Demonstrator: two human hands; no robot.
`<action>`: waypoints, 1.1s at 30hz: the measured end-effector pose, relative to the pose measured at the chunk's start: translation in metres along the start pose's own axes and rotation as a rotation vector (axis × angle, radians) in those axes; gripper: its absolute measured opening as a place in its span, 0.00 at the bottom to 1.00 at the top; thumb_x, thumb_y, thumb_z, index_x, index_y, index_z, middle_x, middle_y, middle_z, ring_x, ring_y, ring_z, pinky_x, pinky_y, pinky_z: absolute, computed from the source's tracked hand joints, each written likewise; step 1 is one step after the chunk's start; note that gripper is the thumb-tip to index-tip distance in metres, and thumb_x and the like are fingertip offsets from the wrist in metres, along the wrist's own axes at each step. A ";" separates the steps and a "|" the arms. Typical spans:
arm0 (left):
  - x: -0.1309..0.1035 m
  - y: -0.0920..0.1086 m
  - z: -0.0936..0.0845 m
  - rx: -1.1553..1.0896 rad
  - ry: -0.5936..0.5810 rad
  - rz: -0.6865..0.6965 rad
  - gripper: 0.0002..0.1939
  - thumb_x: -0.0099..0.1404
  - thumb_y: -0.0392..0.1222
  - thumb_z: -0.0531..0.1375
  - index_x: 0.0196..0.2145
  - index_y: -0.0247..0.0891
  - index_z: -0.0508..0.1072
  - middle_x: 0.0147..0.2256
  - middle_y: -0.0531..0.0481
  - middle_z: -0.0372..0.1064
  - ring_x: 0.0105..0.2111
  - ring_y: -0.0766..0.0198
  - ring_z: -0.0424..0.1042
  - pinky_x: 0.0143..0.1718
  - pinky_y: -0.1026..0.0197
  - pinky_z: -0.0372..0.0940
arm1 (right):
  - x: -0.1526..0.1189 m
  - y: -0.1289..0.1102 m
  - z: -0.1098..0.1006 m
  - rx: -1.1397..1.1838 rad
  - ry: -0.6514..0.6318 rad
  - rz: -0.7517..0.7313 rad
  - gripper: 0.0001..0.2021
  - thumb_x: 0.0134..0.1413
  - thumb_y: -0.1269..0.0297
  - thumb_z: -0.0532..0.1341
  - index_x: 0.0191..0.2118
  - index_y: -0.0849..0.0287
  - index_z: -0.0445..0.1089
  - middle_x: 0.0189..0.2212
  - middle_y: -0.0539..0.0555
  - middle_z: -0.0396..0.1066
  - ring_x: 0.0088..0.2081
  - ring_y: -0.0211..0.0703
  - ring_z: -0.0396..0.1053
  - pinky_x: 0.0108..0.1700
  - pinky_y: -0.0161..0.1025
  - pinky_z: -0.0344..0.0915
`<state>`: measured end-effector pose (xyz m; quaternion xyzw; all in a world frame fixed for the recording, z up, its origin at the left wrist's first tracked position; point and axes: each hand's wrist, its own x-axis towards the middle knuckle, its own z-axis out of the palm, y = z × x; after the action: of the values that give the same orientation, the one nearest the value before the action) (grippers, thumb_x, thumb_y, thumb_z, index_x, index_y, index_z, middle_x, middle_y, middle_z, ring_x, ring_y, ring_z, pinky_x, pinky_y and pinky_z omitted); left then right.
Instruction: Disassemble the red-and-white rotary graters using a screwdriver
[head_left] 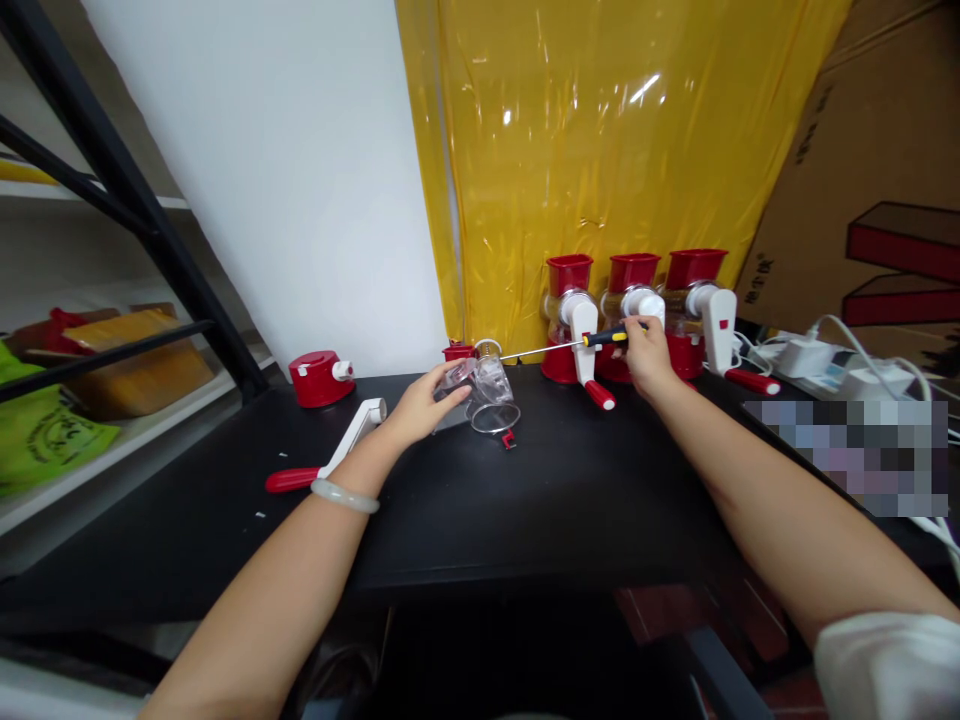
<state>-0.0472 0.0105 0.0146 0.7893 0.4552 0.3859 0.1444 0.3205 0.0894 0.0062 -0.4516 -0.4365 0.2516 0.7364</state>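
My right hand is closed round the black and yellow handle of a screwdriver. The thin shaft points left, and its tip meets or overlaps the clear plastic grater housing; contact is hard to tell. My left hand grips that housing from its left side, thumb along the near face. A round clear opening faces me, with a small red clip just below it. Behind the housing shows a small red part. Near my left wrist lies a white crank handle with a red grip.
Several drum graters stand along the back: one on the left, others to its right. A red base sits at the left of the black table. White chargers with cables lie at right. Shelving rises at left.
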 end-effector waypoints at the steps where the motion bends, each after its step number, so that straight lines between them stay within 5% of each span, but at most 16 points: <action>1: 0.000 0.000 0.000 0.002 0.001 0.000 0.32 0.64 0.58 0.59 0.61 0.41 0.65 0.60 0.43 0.67 0.59 0.52 0.68 0.61 0.49 0.59 | 0.000 0.000 0.000 -0.007 0.000 -0.012 0.15 0.53 0.49 0.61 0.37 0.54 0.60 0.23 0.43 0.65 0.16 0.32 0.60 0.17 0.32 0.57; 10: 0.001 -0.001 0.000 -0.018 -0.002 0.013 0.31 0.64 0.58 0.59 0.61 0.41 0.65 0.60 0.42 0.67 0.59 0.52 0.67 0.62 0.48 0.58 | -0.006 -0.005 -0.003 -0.100 -0.012 -0.054 0.23 0.50 0.38 0.62 0.34 0.54 0.61 0.18 0.44 0.62 0.16 0.36 0.61 0.17 0.34 0.56; 24: 0.000 -0.001 0.000 -0.001 -0.004 -0.008 0.31 0.64 0.57 0.58 0.61 0.42 0.66 0.60 0.43 0.67 0.58 0.52 0.68 0.62 0.48 0.59 | -0.002 0.001 -0.002 -0.096 0.008 -0.008 0.13 0.54 0.51 0.60 0.37 0.54 0.62 0.21 0.43 0.65 0.15 0.33 0.61 0.18 0.32 0.58; 33: 0.000 0.001 -0.001 -0.001 -0.006 0.000 0.32 0.65 0.57 0.58 0.61 0.41 0.65 0.60 0.42 0.67 0.59 0.52 0.67 0.62 0.49 0.59 | -0.003 0.002 -0.006 -0.144 -0.020 -0.039 0.19 0.54 0.42 0.59 0.36 0.52 0.59 0.20 0.43 0.60 0.17 0.35 0.60 0.19 0.33 0.59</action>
<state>-0.0471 0.0099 0.0160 0.7904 0.4546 0.3838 0.1462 0.3246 0.0856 0.0024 -0.4920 -0.4696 0.2096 0.7025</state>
